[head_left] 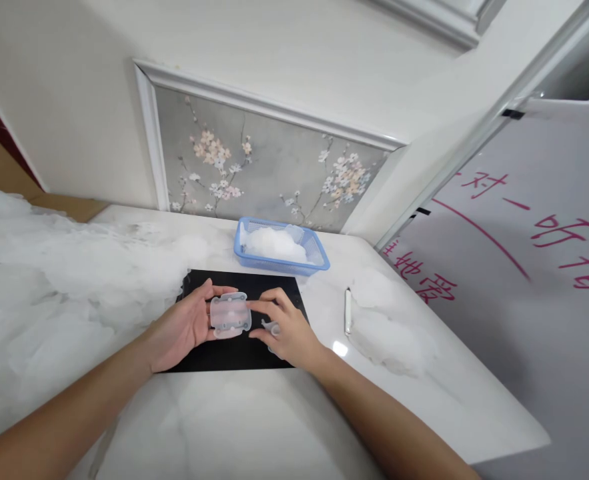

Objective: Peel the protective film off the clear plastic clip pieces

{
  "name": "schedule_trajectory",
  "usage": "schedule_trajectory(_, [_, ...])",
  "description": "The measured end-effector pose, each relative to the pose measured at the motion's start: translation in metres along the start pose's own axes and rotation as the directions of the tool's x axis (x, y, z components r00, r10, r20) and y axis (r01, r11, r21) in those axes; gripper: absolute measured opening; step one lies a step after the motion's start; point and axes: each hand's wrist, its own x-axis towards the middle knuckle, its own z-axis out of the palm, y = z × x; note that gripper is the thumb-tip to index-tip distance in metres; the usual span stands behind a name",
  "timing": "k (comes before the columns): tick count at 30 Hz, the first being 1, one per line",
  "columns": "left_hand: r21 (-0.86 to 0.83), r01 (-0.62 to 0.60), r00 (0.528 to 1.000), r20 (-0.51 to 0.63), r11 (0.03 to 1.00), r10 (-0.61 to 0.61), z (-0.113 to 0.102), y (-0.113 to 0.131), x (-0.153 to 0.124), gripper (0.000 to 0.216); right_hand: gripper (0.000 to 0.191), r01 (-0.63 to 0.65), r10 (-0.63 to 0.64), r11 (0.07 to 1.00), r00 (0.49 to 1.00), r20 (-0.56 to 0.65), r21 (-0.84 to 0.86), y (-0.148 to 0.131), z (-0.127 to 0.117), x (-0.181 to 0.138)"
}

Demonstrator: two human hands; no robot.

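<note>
My left hand (184,327) holds a small translucent plastic case (231,315) between thumb and fingers, above a black mat (224,357) on the white marble table (254,420). My right hand (287,330) touches the case's right edge with its fingertips. Its lower fingers curl around a small clear plastic piece (271,327).
A blue basket (319,257) with white stuffing stands behind the mat. A large heap of white stuffing (49,280) covers the left side. Smaller clumps (389,327) and a white pen-like tool (347,310) lie to the right. A whiteboard (524,280) with red writing leans at right.
</note>
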Motion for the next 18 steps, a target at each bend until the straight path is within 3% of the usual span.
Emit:
schedule_trajectory(4, [0.031,0.02,0.999,0.033,0.999,-0.021,0.004,-0.001,-0.001,0.047,0.015,0.047,-0.05,0.993,0.998,0.026,0.112,-0.005,-0.001,0.0])
schedule_trajectory(6, [0.102,0.014,1.0,0.001,0.995,-0.014,0.004,-0.002,-0.001,0.051,0.016,-0.063,0.059,0.966,0.998,0.023,0.252,-0.008,-0.002,0.002])
schedule_trajectory(8, [0.291,-0.062,0.991,-0.092,0.955,0.092,0.0,-0.002,0.002,0.053,0.017,-0.252,0.262,0.879,0.964,0.031,0.404,-0.009,-0.002,0.004])
schedule_trajectory(10, [0.584,-0.173,0.94,-0.144,0.793,0.311,-0.008,0.0,0.005,0.048,0.023,-0.417,0.445,0.746,0.892,0.077,0.519,-0.007,-0.004,0.007])
schedule_trajectory(12, [0.812,-0.22,0.866,-0.093,0.54,0.491,-0.019,0.004,0.006,0.038,0.028,-0.504,0.538,0.65,0.834,0.124,0.568,-0.002,-0.006,0.009])
schedule_trajectory(14, [0.894,-0.183,0.852,-0.064,0.409,0.52,-0.03,0.008,0.007,0.032,0.03,-0.549,0.576,0.613,0.803,0.153,0.569,0.004,-0.009,0.01])
schedule_trajectory(18, [0.928,-0.125,0.896,-0.047,0.352,0.441,-0.043,0.014,0.007,0.035,0.024,-0.583,0.61,0.593,0.775,0.163,0.556,0.014,-0.013,0.009])
